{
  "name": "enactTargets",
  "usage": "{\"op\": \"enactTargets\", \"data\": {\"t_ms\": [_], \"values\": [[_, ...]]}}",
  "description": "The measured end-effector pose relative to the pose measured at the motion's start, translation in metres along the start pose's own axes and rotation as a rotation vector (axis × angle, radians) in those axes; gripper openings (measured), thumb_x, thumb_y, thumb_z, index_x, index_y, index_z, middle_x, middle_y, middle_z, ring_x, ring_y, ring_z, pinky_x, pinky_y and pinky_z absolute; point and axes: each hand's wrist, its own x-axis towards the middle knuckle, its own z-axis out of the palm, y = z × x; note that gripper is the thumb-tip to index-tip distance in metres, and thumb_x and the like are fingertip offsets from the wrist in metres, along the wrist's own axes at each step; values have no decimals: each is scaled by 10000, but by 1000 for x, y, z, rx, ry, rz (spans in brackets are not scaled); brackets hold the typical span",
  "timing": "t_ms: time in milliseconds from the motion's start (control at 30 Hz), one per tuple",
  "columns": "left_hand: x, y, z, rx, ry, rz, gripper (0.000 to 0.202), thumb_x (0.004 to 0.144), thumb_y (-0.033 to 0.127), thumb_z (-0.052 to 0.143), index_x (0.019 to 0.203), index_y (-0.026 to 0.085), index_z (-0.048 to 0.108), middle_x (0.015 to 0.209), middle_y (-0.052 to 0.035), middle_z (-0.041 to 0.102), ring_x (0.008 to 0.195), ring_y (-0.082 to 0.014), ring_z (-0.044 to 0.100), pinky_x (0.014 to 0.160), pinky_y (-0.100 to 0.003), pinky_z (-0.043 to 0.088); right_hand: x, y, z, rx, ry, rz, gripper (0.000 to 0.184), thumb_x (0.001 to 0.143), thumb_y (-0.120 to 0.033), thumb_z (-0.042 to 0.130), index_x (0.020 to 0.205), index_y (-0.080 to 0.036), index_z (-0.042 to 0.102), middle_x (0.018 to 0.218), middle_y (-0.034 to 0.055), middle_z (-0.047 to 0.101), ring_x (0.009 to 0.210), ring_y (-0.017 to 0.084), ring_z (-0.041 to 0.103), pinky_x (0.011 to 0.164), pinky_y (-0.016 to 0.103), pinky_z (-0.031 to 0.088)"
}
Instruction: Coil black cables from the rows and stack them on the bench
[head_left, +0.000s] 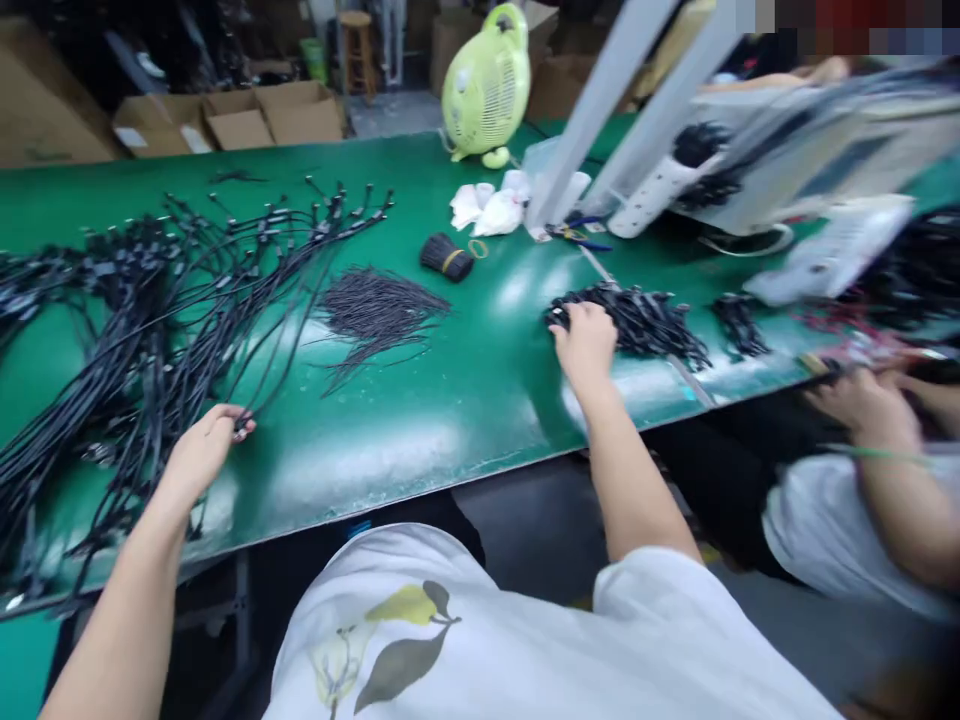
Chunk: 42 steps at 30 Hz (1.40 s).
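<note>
Holding a black cable (pixel 241 424) by its end between thumb and fingertips of the left hand (pixel 201 452), with that grip closed on it, low over the green bench (pixel 420 420). Slim, smooth and dark, apparently curving up toward a loose, tangled heap of long cables (pixel 142 310) with small glinting connectors at many tips. Resting the right hand (pixel 587 348) at the near-left end of a dense pile of black bundles (pixel 649 322); impossible to tell whether clamped on one or merely touching.
</note>
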Motion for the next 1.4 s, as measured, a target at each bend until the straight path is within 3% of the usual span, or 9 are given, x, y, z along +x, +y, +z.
{"op": "enactTargets", "data": {"t_ms": [167,300,400,533,633,800,1033,1267,1400], "values": [[-14,10,-6,-40,-74,67,363,771,519,546,889,184,619,1033,-77,701,1000,-250,614,947,-372,426,-29,-66,0,273,-102,-396,244,912,-289,501,1072,-163,636,1043,136,635,982,262,592,897,405,463],[-25,21,-25,-534,-74,100,316,707,422,664,842,135,674,1106,-120,650,1010,-229,573,938,-338,421,-56,-163,-10,446,-288,-716,262,936,-282,482,1129,-176,623,1137,119,615,980,232,613,881,374,497],[-58,31,-44,-905,-259,97,276,711,380,710,807,125,670,970,-110,628,780,-171,561,760,-307,466,-67,-250,-11,546,-337,-833,458,928,-257,507,1375,-179,450,1340,139,489,980,203,612,841,343,518],[-120,30,-63,-980,-561,142,266,726,401,721,741,143,661,913,-94,577,649,-144,547,641,-294,455,-46,-356,14,441,-387,-965,443,912,-222,542,1350,-198,480,1343,129,485,1066,208,568,812,300,485],[-160,4,-74,-921,-518,82,237,769,407,679,786,171,657,918,-79,567,604,-129,525,641,-302,453,4,-397,37,310,-412,-878,176,924,-141,503,1029,-121,642,1032,105,627,873,153,580,769,263,443],[-185,-47,-77,-868,-266,-96,206,814,334,593,690,174,559,916,-66,568,775,-171,543,734,-291,464,87,-403,37,283,-250,-715,205,950,-214,499,846,-75,608,866,34,595,783,91,561,808,282,449],[-153,-45,-58,-1319,-235,107,460,766,518,694,621,139,477,730,4,442,464,-15,275,410,-168,269,81,-399,13,280,-92,-965,443,983,-355,419,577,-177,438,610,90,525,1119,296,546,961,547,304],[-152,-41,-62,-1483,-384,84,404,705,463,781,698,91,622,834,-52,575,445,14,351,333,-120,269,115,-355,8,-7,-280,-635,326,990,-294,397,1037,-89,645,888,236,640,875,274,637,720,426,390],[-150,-38,-67,-1763,-92,-14,298,834,295,681,644,117,536,873,-39,586,682,-56,577,627,-159,538,108,-365,1,-60,-279,-734,335,999,-206,377,1175,-28,599,1007,251,650,763,176,578,659,324,307]]}}
